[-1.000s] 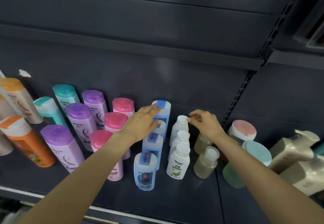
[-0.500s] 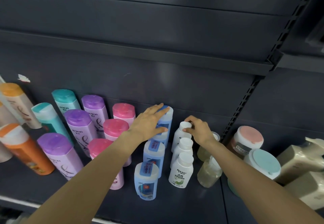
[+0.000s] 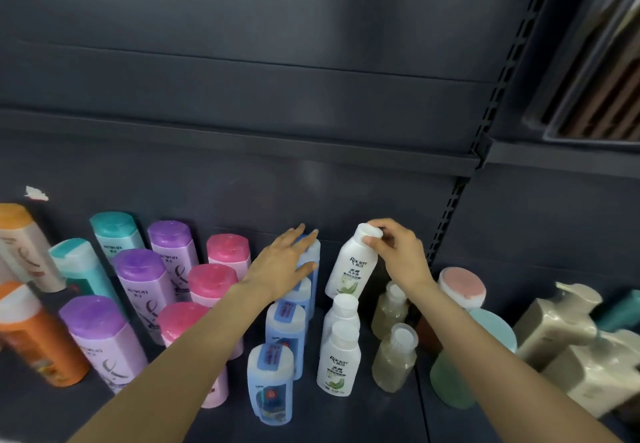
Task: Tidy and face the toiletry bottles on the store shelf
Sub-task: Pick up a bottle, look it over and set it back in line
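White bottle (image 3: 351, 264), far end of its row, tilted, pinched at the cap by right hand (image 3: 398, 257); left hand (image 3: 282, 264) flat on blue bottle (image 3: 309, 262). Risk: slipping, toppling neighbours.

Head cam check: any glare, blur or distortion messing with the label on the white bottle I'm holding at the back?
Head view: the white bottle in the right hand is sharp, its label readable; soft glare on the back panel; the orange bottle at the left edge is smeared; wide-angle bending tilts the edge bottles.
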Tool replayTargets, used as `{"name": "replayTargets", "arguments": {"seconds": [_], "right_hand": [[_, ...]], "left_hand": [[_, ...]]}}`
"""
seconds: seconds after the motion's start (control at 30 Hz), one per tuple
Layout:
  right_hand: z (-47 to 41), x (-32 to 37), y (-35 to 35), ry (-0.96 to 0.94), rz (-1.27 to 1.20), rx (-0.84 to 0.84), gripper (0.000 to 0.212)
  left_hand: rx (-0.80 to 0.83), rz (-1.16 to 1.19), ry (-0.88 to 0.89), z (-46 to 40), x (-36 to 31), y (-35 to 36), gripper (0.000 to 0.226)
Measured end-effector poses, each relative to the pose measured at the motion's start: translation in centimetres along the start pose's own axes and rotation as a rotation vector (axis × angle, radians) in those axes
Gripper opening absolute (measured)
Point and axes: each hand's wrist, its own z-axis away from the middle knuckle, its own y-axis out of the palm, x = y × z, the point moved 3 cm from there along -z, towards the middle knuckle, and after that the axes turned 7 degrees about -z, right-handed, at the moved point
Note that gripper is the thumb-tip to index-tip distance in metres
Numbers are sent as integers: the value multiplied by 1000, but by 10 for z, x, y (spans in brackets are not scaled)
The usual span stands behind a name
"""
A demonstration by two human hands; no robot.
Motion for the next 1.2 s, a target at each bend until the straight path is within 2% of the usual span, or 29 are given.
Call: {"name": "replayTargets", "arguments": {"seconds": [0.17, 0.27, 0.37, 0.47, 0.53, 0.6, 0.73, 0.83, 0.97, 1.1, 1.2], "right_hand": [[2, 28, -26, 9, -233, -140, 15], [6, 42, -37, 54, -421, -182, 17], [11, 49, -44, 83, -610, -196, 15], [16, 50, -47, 105, -766, -216, 20], [18, 50, -46, 107, -837, -225, 21], [20, 49, -45, 104, -881, -223, 19], [24, 50, -44, 110, -929, -152, 28], [26, 49, -41, 144, -928, -111, 34], [31, 40, -39, 216, -921, -138, 35], [34, 31, -35, 286, -931, -142, 36], [34, 31, -34, 304, -941, -150, 28]], "left_hand": [[-178, 317, -16, -1, -16, -28, 48], [-227, 599, -118, 2, -24, -46, 37], [-120, 840, -338, 5, -27, -50, 37], [194, 1188, -559, 16, -27, -47, 57], [347, 1449, -572, 22, -28, -48, 63], [369, 1612, -559, 26, -29, -50, 61], [212, 1788, -552, 30, -28, -52, 51], [43, 1808, -519, 35, -25, -55, 41], [-231, 1588, -348, 43, -23, -68, 19], [-319, 1283, -115, 53, -23, -87, 46], [-355, 1117, 30, 61, -28, -104, 60]]}}
